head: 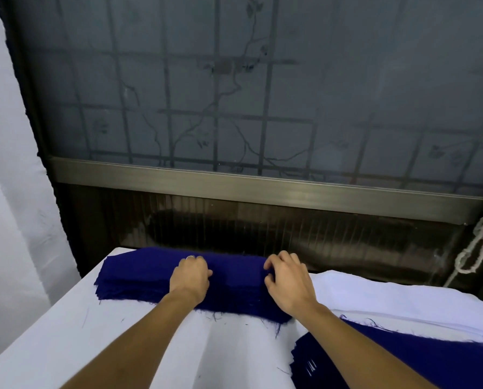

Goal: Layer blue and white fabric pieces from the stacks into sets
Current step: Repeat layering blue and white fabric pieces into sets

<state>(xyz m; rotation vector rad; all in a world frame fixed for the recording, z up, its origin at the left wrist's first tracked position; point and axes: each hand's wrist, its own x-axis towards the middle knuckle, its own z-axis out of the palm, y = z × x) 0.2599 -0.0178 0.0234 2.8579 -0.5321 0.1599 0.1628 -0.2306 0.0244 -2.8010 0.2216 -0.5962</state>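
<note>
Both hands on the far blue stack, worktop's far edge.

Surroundings: a frosted grey window pane with a dark grid [234,80] and a brushed metal rail [234,183] stand behind the worktop; a knotted off-white rope [476,248] hangs at the right and a white hanging sheet [10,192] at the left. Nothing lies across my reach. The white cloth-covered worktop [94,332] is smooth, with loose blue threads on it. The dark blue frayed-edge fabric stack [139,273] lies flat along its far edge, many thin layers deep. A pile of white fabric pieces [375,293] sits just beside it on the right; a second dark blue fabric stack [403,357] is at the near right corner, under my right forearm. My left hand [191,277], with a silver ring [190,257], and my right hand [288,282] rest on the far stack, fingers curled into its top layers. Whether a layer is lifted, I cannot tell.
</note>
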